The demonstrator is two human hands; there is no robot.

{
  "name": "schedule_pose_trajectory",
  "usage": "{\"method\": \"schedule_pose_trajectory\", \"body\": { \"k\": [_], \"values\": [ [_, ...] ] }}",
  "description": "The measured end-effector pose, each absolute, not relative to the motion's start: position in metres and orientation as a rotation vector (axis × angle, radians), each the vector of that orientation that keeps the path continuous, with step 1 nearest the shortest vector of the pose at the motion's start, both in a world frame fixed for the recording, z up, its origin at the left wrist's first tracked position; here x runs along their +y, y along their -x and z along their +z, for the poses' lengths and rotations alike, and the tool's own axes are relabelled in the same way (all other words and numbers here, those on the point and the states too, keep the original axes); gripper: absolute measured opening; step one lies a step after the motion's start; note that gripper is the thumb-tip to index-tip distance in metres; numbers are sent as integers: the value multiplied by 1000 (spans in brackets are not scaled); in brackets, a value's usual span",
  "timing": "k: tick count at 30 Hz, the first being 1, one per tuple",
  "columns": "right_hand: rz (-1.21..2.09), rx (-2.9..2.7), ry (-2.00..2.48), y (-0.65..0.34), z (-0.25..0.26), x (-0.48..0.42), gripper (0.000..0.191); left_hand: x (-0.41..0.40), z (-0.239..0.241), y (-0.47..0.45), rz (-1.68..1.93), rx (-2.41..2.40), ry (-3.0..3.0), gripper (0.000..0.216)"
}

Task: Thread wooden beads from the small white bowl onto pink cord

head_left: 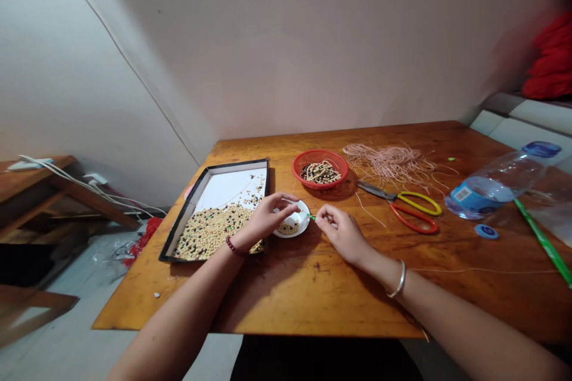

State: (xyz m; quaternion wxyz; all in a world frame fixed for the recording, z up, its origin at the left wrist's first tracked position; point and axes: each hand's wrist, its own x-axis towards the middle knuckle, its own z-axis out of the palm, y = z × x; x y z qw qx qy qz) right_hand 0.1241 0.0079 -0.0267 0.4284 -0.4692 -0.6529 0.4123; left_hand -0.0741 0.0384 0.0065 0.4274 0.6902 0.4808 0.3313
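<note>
My left hand [272, 212] is over a small white dish [305, 226] that has beads [286, 228] in it. Its fingers are stretched out and apart, and I see nothing held in them. Just right of the dish, my right hand [343, 232] is closed in a pinch on a small green piece [312, 217] that points toward the dish. The piece is too small to make out fully. A shallow black-edged tray [167, 247] of loose cream, dark and a few green beads [210, 232] lies left of my left hand.
Behind the dish sits a red basket [320, 184] of beaded strands. Pink cord [393, 164] lies heaped beside it. Scissors [395, 196], a tilted plastic bottle [496, 184], a blue cap [486, 231] and a green stick [543, 244] are on the right.
</note>
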Motion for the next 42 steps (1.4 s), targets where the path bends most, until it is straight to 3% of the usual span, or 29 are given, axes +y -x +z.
{"method": "schedule_pose_trajectory", "body": {
  "k": [29,42],
  "values": [
    [1030,-1671,1166,-124,-34,10,19,41,1,77,791,1156,-1832,37],
    [1437,-1464,932,-120,-24,8,31,37,4,74,822,1040,-1869,32]
  ]
}}
